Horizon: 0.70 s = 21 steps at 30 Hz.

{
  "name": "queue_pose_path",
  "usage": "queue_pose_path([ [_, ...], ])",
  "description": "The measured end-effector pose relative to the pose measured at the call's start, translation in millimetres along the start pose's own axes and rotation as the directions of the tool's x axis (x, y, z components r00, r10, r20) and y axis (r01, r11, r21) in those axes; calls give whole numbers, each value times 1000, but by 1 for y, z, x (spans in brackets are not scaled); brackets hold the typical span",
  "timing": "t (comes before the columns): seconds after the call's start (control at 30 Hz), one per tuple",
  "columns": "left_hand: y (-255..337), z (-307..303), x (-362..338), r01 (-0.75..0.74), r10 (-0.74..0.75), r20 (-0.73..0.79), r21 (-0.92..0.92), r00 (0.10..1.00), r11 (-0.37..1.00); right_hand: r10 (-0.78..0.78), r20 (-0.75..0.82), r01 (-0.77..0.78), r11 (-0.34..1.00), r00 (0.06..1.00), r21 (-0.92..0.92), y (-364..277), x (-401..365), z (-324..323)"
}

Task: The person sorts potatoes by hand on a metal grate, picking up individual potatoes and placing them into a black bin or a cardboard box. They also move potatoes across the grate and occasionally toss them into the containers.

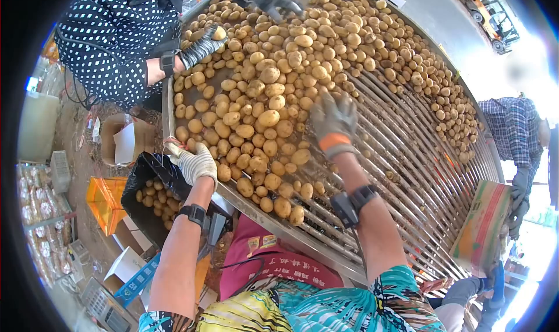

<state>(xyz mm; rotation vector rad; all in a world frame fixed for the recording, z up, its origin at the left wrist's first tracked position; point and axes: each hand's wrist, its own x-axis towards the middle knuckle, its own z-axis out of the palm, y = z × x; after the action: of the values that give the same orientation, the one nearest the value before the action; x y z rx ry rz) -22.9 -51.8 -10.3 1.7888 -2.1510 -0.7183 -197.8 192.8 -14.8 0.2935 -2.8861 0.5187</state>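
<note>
Potatoes (269, 118) are heaped over a sorting table with metal slats (402, 175). My right hand (335, 121), in a grey glove with an orange cuff, lies with fingers spread at the edge of the heap, palm down over potatoes and slats. At the table's near left corner is my left hand (197, 162), in a whitish knit glove. Its fingers are bent together at the metal rim (169, 108), beside several potatoes; what they hold, if anything, is hidden. Just below it hangs a black plastic bag (140, 177) with potatoes inside.
Across the left corner, a person in a dotted sleeve (116, 35) holds a potato (219, 34) in one gloved hand; the other reaches over the heap. At right, another person holds a printed sack (480, 224). An orange crate (105, 204) and a cardboard box (125, 140) stand on the ground.
</note>
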Motion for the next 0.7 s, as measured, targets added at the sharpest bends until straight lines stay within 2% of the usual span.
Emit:
queue_pose_path([
  [0.07, -2, 3, 1, -7, 7, -2, -22, 1000, 1000, -201, 78, 192, 974, 976, 116, -35, -10, -13],
  [0.1, -3, 2, 3, -8, 8, -10, -48, 1000, 999, -296, 91, 266, 932, 951, 246, -41, -21, -22],
  [0.13, -4, 0, 4, 4, -1, 55, -68, 999, 998, -393, 91, 334, 865, 915, 375, -48, -37, -33],
  [0.2, -14, 18, 4, -59, 57, -100, -16, 993, 998, -481, 117, 309, 711, 869, 631, -53, -74, -73],
  [0.23, -21, 22, 8, -98, 100, -158, 24, 982, 995, -564, 104, 464, 758, 819, 459, -46, -92, -86],
  [0.27, -14, 9, 4, -92, 90, -100, -15, 991, 996, -616, 173, 529, 764, 769, 369, -33, -103, -100],
  [0.3, -5, -2, -2, -83, 80, -48, -54, 996, 995, -636, 90, 565, 735, 767, 375, -13, -120, -96],
  [0.33, -3, 0, -4, -76, 74, -92, -16, 993, 997, -615, 136, 528, 754, 777, 391, -7, -129, -110],
  [0.37, -3, 2, -4, -69, 71, -130, 22, 989, 997, -600, 144, 537, 781, 787, 318, 11, -146, -106],
  [0.4, -3, 1, -3, -40, 39, -95, -8, 995, 999, -614, 116, 566, 774, 781, 284, 28, -161, -96],
  [0.43, -3, 1, -2, -13, 10, -55, -44, 998, 999, -631, 115, 587, 763, 767, 270, 34, -168, -88],
  [0.5, 4, -3, -5, 23, -24, -15, -108, 1000, 994, -756, 93, 752, 654, 647, 80, 58, -179, -50],
  [0.53, 7, -6, -4, 28, -30, -26, -79, 999, 996, -796, 89, 798, 603, 599, 17, 42, -173, -50],
  [0.57, 7, -13, -5, 56, -47, 78, -114, 996, 992, -746, 54, 734, 664, 664, 142, 22, -172, -49],
  [0.6, 8, -15, -5, 51, -43, 69, -124, 997, 991, -686, 35, 654, 707, 727, 268, 1, -167, -45],
  [0.63, 8, -16, -6, 49, -41, 65, -133, 997, 990, -694, 37, 660, 699, 719, 277, -19, -158, -40],
  [0.67, 18, -28, -8, 96, -78, 131, -138, 988, 986, -670, 33, 625, 708, 742, 329, -36, -146, -35],
  [0.7, 16, -27, -10, 107, -89, 133, -136, 987, 985, -643, 30, 587, 716, 765, 377, -50, -134, -31],
])
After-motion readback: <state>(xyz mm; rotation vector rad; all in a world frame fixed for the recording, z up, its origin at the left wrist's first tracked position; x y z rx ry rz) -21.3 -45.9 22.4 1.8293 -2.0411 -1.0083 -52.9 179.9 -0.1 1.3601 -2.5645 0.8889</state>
